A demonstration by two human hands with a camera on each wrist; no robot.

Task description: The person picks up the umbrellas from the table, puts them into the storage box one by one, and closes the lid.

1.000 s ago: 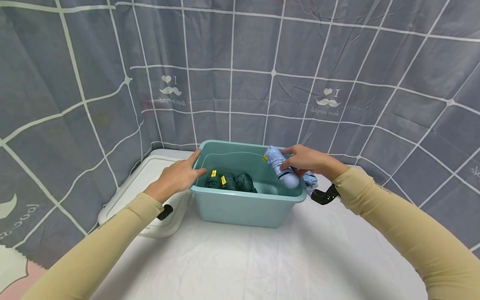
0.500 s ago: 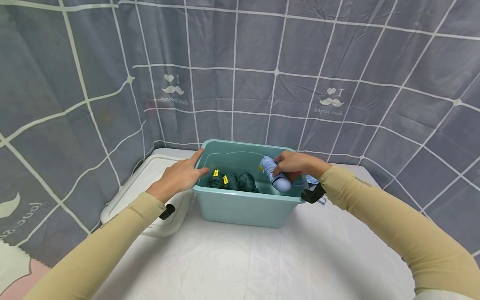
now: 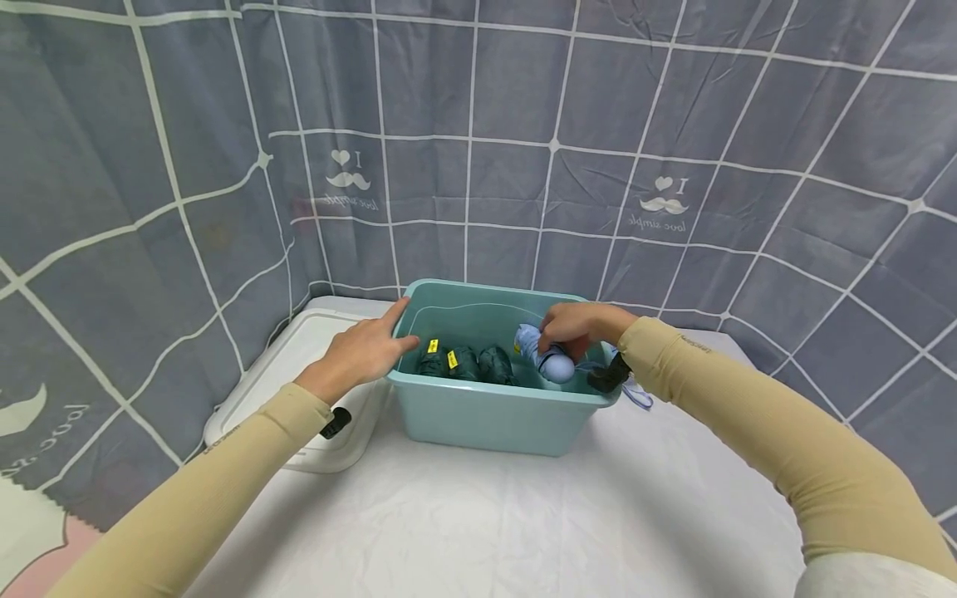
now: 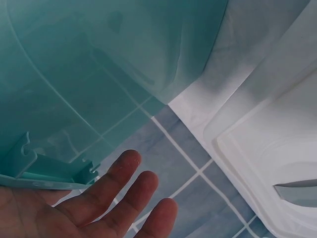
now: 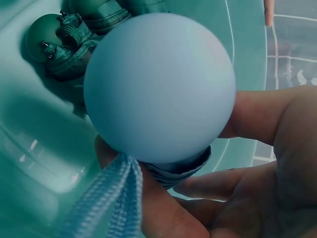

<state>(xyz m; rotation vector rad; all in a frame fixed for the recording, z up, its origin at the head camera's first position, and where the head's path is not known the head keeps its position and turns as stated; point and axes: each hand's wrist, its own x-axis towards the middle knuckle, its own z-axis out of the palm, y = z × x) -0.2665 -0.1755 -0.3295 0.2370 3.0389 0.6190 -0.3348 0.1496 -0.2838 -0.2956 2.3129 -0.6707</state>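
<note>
Backdrop: grey fabric curtain [image 3: 478, 124] w/ white grid lines, printed moustache-and-heart motifs, creased; wraps round rear and both sides. Table [image 3: 508, 531] covered w/ white cloth, slightly wrinkled. Pink patch [image 3: 30, 556] at bottom left corner. Light even, soft.

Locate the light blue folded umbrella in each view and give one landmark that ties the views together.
Head: light blue folded umbrella sits right of centre, gripped by the right hand inside the teal bin, beside the dark green umbrellas.
Left wrist: not in it; only the bin's outer wall, the left hand and the white lid show.
Right wrist: its round handle end fills the centre.
Shared landmark: the teal bin.
</note>
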